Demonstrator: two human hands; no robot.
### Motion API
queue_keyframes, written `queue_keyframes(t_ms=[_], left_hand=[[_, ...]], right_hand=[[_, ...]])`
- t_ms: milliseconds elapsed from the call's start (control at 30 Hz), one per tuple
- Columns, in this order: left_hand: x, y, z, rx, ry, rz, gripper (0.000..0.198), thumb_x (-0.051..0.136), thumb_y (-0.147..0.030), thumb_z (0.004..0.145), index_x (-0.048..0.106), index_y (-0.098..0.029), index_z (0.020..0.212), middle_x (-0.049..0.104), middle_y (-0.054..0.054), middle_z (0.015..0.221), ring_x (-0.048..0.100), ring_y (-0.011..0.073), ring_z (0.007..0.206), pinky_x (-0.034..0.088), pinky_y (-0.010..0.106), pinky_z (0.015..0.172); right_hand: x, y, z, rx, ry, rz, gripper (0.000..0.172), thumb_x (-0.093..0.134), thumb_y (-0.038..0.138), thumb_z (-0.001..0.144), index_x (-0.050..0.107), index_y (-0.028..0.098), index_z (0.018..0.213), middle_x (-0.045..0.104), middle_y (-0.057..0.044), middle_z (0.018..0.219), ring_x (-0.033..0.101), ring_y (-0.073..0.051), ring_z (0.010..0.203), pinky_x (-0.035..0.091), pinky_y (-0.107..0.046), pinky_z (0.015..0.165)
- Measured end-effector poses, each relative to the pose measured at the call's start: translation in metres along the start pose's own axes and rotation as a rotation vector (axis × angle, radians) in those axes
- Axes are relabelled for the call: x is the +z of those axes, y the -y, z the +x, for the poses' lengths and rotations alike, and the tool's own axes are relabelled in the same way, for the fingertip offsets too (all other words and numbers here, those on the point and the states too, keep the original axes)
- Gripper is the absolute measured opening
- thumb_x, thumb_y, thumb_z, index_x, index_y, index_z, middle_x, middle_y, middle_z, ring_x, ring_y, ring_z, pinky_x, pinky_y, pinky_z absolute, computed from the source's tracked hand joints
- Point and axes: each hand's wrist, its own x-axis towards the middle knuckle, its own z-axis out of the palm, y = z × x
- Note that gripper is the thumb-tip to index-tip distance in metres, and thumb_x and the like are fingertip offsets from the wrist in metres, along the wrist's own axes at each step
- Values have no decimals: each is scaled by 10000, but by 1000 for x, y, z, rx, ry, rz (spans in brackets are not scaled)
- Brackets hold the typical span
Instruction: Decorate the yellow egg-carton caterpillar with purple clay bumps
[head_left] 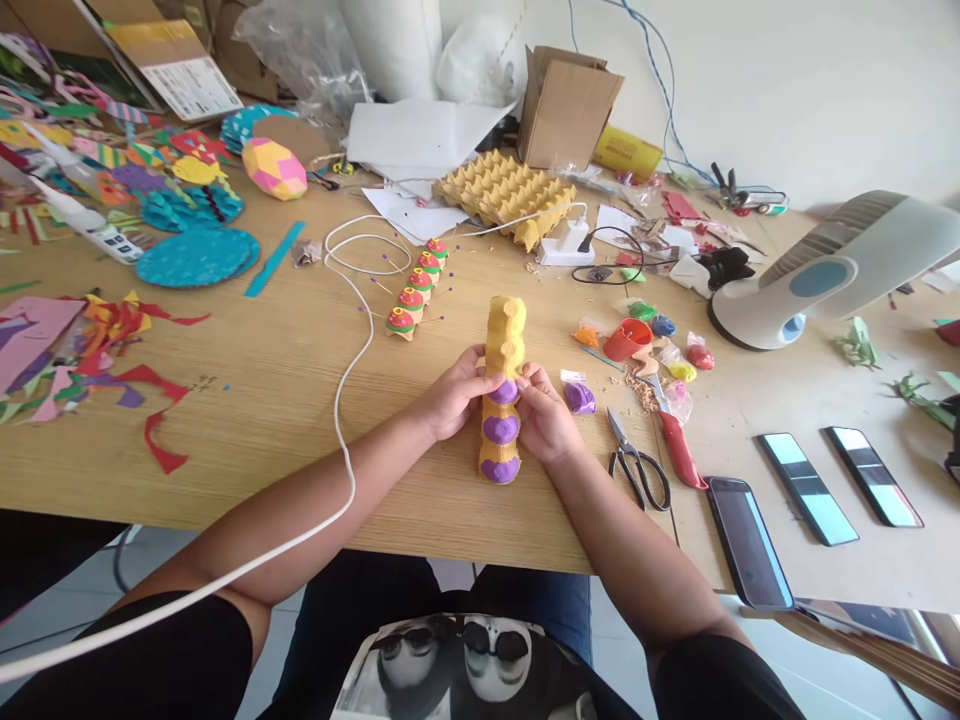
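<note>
A yellow egg-carton strip (505,335) lies lengthwise on the wooden table (270,400), with purple clay caps on its three nearest bumps. My left hand (452,393) grips its left side, fingers curled against it. My right hand (545,415) presses on its right side, fingertips at the purple clay (502,428). A lump of purple clay in plastic (579,396) sits just right of my right hand.
Scissors (637,462) and a red-handled cutter (679,443) lie to the right, then three phones (747,540). A finished decorated carton strip (417,289), a white cable (352,360), clay pieces (660,335), a fan (825,270), an egg tray (506,192) and paper scraps (112,340) surround the work.
</note>
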Motion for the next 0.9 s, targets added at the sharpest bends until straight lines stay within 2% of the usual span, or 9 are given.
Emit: queue_keyframes(t_ms=[167, 333, 433, 567, 700, 900], left_hand=[[1, 1, 1, 17, 12, -20, 530, 849, -306, 772, 546, -208, 1196, 718, 26, 964, 689, 167, 848, 501, 289, 765], [0, 0, 4, -22, 8, -94, 484, 818, -354, 797, 577, -217, 1193, 710, 14, 949, 658, 136, 753, 479, 256, 662], [-1, 0, 4, -35, -6, -52, 503, 832, -298, 774, 574, -233, 1201, 722, 10, 932, 663, 142, 719, 464, 256, 632], [-2, 1, 2, -29, -27, -6, 522, 829, -306, 777, 564, -238, 1221, 743, 25, 939, 688, 166, 751, 481, 273, 666], [0, 1, 0, -46, -42, 24, 537, 837, -298, 760, 561, -239, 1217, 735, 11, 859, 678, 165, 702, 469, 259, 618], [0, 2, -1, -55, -39, -8, 523, 828, -307, 766, 575, -230, 1217, 717, 8, 879, 668, 145, 687, 488, 247, 602]], right_hand=[[0, 2, 0, -2, 4, 2, 371, 836, 278, 735, 513, 278, 917, 596, 66, 804, 592, -132, 683, 515, -240, 590], [1, 7, -1, -41, -15, -1, 360, 808, 320, 762, 495, 290, 937, 629, 59, 852, 640, -162, 744, 534, -283, 610], [1, 9, -1, -32, -18, -4, 342, 792, 335, 767, 490, 287, 919, 644, 52, 859, 645, -176, 757, 537, -308, 633], [3, 8, -3, -37, -6, 1, 307, 761, 378, 796, 486, 274, 885, 654, 44, 882, 646, -170, 793, 547, -321, 718], [6, 9, -7, -45, -9, -18, 386, 806, 296, 749, 480, 290, 956, 683, 56, 928, 656, -156, 787, 537, -304, 720], [8, 9, -9, -6, -4, -2, 450, 823, 232, 731, 451, 289, 979, 705, 65, 912, 655, -131, 751, 529, -267, 699]])
